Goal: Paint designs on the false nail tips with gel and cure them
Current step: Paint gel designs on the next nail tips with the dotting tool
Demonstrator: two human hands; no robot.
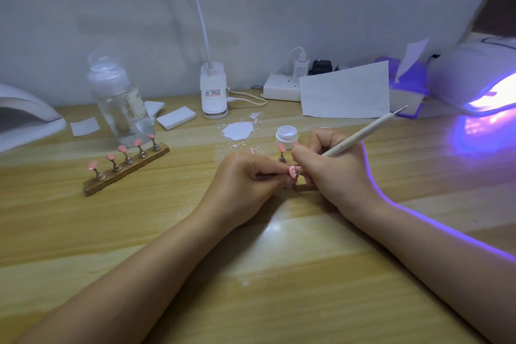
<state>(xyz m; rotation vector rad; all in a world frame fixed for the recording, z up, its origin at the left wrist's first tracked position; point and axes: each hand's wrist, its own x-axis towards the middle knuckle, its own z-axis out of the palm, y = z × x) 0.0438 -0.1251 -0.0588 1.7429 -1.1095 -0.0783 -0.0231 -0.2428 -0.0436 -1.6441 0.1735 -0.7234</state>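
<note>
Nearest to me, both forearms reach forward over the wooden tabletop [279, 274] and the hands meet at its middle. My left hand [243, 184] has its grip pinched narrow on a thin metal stem, at whose end sits the pink nail tip [293, 171] with a small white mark on it. My right hand [332, 167] has its grip curled around a white dotting pen [360, 134], whose working end comes down at the pink tip; whether it touches I cannot tell. The pen's far end, a fine metal point, slants up to the right.

Just behind the hands stands another pink tip on a stand [282, 154], and right behind that a small open white gel jar [287, 137]. A patch of white powder [238, 131] lies on the wood left of the jar. Farther left, a wooden holder [125, 173] carries five pink tips in a row, with a clear pump bottle [120, 100] behind it.

At the far right a curing lamp [474, 75] glows violet and throws that light across the wood and along my right forearm. Against the wall stand a white clip lamp base [213, 92], a power strip with plugs [282, 88], and a white sheet of paper [346, 92]. A second white lamp [25, 109] sits at the far left edge.
</note>
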